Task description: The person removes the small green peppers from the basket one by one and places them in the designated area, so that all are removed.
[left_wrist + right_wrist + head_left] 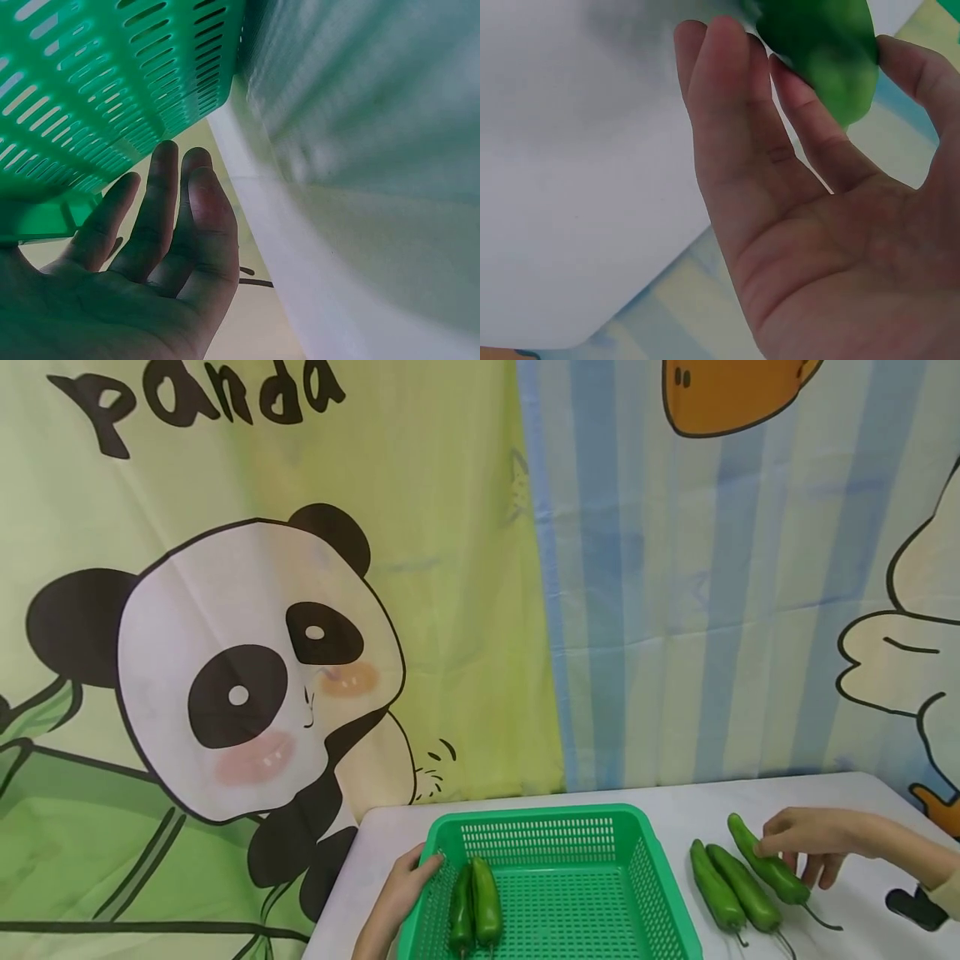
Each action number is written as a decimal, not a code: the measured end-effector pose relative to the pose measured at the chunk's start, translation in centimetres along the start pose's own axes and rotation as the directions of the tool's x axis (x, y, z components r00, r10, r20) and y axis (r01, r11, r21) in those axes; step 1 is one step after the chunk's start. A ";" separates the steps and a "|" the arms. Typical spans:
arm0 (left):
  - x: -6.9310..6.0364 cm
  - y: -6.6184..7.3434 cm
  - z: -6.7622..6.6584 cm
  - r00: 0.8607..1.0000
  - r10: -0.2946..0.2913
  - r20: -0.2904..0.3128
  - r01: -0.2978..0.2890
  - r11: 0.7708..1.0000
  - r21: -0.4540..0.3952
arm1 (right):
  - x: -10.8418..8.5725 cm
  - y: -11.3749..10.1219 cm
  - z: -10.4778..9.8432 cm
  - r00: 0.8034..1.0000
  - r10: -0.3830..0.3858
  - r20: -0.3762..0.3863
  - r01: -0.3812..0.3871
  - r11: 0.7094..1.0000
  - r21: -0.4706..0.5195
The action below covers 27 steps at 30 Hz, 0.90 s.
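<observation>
Pepper (777,875): lower right of head view, over table (720,806), stem toward lower right; whether lifted, I cannot tell. Right hand (813,837) clamped on it; my right wrist view shows thumb and forefinger on opposite sides, other fingers extended. Two loose peppers (717,891) lie side by side, just left of it. Basket (540,813), bottom centre, holds paired peppers (487,903) near its left wall. Left hand (400,891) clamped on basket's left rim, thumb over edge, fingers outside. Curtain (480,568) behind, panda (255,560) at left.
</observation>
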<state>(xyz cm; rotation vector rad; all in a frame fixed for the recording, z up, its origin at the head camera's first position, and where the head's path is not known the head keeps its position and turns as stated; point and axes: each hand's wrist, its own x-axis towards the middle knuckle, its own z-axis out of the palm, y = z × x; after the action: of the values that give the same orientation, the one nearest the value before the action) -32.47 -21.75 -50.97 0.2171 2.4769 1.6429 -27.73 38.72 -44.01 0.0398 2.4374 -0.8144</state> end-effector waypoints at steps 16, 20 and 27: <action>0.1 0.0 0.0 1.000 -0.002 -0.009 0.002 1.000 0.004 | 1.5 1.6 1.8 0.999 0.045 -0.017 -0.045 0.997 -0.060; 0.1 0.1 -0.1 1.000 -0.004 -0.003 0.004 1.000 0.003 | 1.5 1.6 1.8 0.999 0.047 -0.024 -0.049 0.996 -0.071; 0.0 0.2 0.0 1.000 -0.008 -0.006 0.008 1.000 0.002 | 1.7 1.9 1.8 0.998 0.054 -0.029 -0.057 0.993 -0.099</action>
<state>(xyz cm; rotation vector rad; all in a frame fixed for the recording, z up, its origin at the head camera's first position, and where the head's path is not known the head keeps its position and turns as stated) -32.50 -21.72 -50.81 0.2023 2.4806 1.6404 -27.88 39.03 -47.14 0.0808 2.4871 -0.6704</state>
